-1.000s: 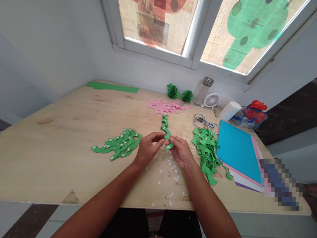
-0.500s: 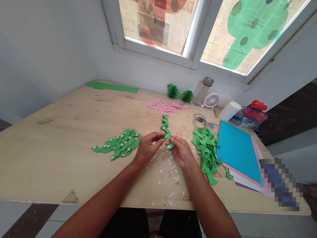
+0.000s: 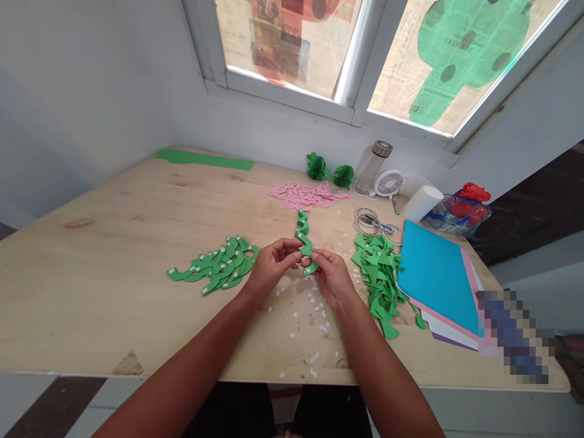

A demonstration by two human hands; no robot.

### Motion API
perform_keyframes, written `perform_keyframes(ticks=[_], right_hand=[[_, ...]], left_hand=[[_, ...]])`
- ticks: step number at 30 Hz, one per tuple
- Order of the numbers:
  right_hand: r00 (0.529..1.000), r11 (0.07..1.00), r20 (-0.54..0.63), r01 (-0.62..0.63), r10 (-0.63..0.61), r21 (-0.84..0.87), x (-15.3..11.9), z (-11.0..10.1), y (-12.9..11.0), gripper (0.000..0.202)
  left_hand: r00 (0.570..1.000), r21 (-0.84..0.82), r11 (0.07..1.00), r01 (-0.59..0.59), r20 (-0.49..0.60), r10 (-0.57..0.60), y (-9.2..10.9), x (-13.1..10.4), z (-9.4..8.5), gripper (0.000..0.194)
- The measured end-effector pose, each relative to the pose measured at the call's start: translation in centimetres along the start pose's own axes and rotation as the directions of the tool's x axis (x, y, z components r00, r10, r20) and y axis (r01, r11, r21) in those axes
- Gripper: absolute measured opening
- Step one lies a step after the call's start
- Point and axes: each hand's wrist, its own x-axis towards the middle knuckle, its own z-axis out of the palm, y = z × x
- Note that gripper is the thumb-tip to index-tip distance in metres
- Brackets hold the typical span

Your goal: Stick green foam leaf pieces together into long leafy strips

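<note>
Between my two hands is a curved green paper piece (image 3: 311, 269) with a small white square on it. My left hand (image 3: 274, 264) pinches the upper end of the piece, close to a row of wavy green pieces (image 3: 302, 225) that runs away from me. My right hand (image 3: 332, 274) grips the same piece from the other side, thumb and fingers together. The exact contact under the fingertips is hidden. Left of my hands lies a pile of curved green pieces (image 3: 219, 267) bearing white squares. Tiny white paper bits (image 3: 314, 304) are scattered below my hands.
Green paper scraps (image 3: 378, 280) lie to the right, beside a stack of coloured sheets (image 3: 438, 280). Tape rolls (image 3: 367, 221), a white fan (image 3: 389, 182), a bottle (image 3: 371, 167) and a white roll (image 3: 423, 204) stand behind. Pink cut-outs (image 3: 303, 196) and a green strip (image 3: 205, 159) lie farther back.
Both hands stay at the green piece with nearly the same grip. The whole view has shifted slightly; nothing else has visibly moved.
</note>
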Motion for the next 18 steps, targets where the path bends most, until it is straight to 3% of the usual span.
perform_keyframes(ticks=[8,13,18], right_hand=[[0.994,0.961,0.006,0.108,-0.110,-0.255,-0.08,0.26,0.46,0.023],[0.983,0.917,0.028,0.179,-0.180,-0.355,-0.43,0.58,0.31,0.021],[0.967,0.886,0.044,0.247,-0.250,-0.392,-0.54,0.53,0.28,0.022]], left_hand=[[0.979,-0.219,0.954,0.203,0.054,-0.195,-0.34,0.10,-0.03,0.025],[0.976,-0.285,0.934,0.216,0.074,-0.203,-0.40,0.22,-0.30,0.022],[0.987,-0.290,0.944,0.158,0.068,-0.144,-0.33,0.35,-0.33,0.021]])
